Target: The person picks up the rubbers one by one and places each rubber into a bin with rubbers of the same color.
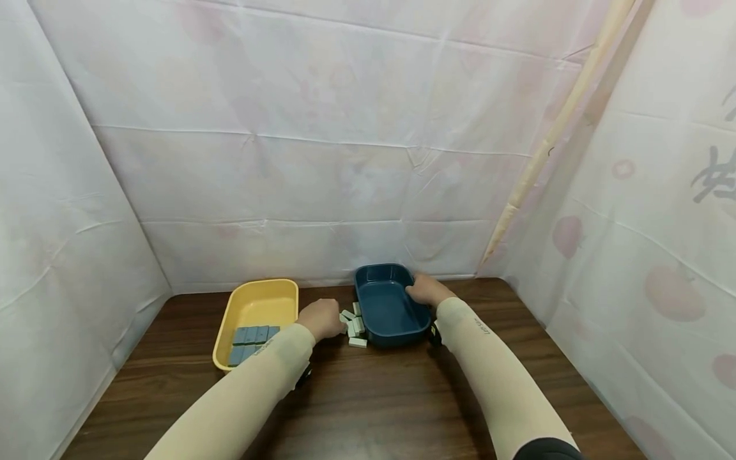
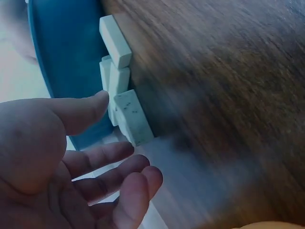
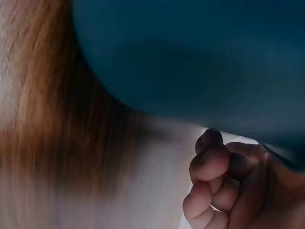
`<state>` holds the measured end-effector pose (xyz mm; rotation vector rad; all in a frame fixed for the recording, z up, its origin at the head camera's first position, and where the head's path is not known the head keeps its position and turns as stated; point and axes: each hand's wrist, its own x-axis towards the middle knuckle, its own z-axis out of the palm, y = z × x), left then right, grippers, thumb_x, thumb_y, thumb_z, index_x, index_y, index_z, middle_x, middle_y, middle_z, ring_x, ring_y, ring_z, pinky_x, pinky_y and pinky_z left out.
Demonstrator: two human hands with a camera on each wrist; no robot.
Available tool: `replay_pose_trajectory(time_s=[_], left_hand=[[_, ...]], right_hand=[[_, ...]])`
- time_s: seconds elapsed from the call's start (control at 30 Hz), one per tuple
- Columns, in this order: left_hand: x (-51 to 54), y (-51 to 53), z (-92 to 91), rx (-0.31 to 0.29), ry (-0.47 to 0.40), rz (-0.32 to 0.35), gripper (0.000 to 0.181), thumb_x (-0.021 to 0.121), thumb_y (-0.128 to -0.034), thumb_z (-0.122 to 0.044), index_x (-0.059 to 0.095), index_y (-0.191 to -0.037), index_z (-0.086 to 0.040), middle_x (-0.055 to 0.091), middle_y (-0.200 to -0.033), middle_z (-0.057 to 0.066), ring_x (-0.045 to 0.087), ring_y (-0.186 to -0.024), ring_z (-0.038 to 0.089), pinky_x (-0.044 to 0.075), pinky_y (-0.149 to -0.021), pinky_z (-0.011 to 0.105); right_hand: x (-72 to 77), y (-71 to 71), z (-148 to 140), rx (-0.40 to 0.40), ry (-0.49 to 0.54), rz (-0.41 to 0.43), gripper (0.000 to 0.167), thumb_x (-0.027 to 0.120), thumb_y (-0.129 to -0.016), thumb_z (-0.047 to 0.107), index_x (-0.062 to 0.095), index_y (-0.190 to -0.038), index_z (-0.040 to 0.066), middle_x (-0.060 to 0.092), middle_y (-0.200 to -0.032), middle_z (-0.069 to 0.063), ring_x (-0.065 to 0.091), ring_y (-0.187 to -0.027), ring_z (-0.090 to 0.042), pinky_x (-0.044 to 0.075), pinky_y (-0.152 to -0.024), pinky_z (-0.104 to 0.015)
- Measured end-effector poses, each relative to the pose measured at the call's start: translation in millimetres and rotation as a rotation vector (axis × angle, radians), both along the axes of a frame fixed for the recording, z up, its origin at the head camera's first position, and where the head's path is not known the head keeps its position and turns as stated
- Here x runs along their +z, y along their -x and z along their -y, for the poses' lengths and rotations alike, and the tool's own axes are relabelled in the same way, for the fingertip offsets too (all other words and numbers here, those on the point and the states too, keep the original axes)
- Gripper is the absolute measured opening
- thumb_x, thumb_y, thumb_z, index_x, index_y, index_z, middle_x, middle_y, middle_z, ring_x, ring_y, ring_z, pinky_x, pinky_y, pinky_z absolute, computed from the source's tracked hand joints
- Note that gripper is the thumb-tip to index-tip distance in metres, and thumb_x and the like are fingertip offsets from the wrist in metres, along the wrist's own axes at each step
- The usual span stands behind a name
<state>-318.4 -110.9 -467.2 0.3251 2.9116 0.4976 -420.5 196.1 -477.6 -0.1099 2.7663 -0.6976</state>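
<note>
My left hand (image 1: 322,317) is just left of a small heap of pale green-white tiles (image 1: 358,326). In the left wrist view its thumb and fingers stand apart, with nothing held between them. One tile (image 2: 135,117) there shows small dark marks on its side. The heap lies against the left wall of a dark blue plastic bin (image 1: 391,306). With my right hand (image 1: 428,289) I grip that bin's right rim. Its curled fingers (image 3: 212,164) show outside the bin wall in the right wrist view. The bin's inside shows no tiles.
A yellow bin (image 1: 264,310) stands to the left, with rows of blue-grey tiles (image 1: 247,335) in its near part, partly hidden by my left forearm. The dark wood table (image 1: 368,396) is bordered at the back and sides by pale printed sheets (image 1: 322,185).
</note>
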Motion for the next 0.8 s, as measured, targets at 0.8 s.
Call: replay_pose_trajectory(time_s=[0.8], left_hand=[[-5.1,4.5,-11.2,0.005,0.094,0.041,0.024,0.082,-0.0902,-0.012,0.07,-0.07,-0.015,0.058,-0.066,0.0,0.046,-0.06,0.019,0.04,-0.057,0.037]], right_hand=[[-2.5,-2.0,8.0,0.013,-0.081,0.007,0.068,0.038,-0.12,0.024,0.02,-0.176,-0.01,0.027,-0.185,-0.029,0.034,-0.17,-0.047,0.034,-0.137,-0.059]])
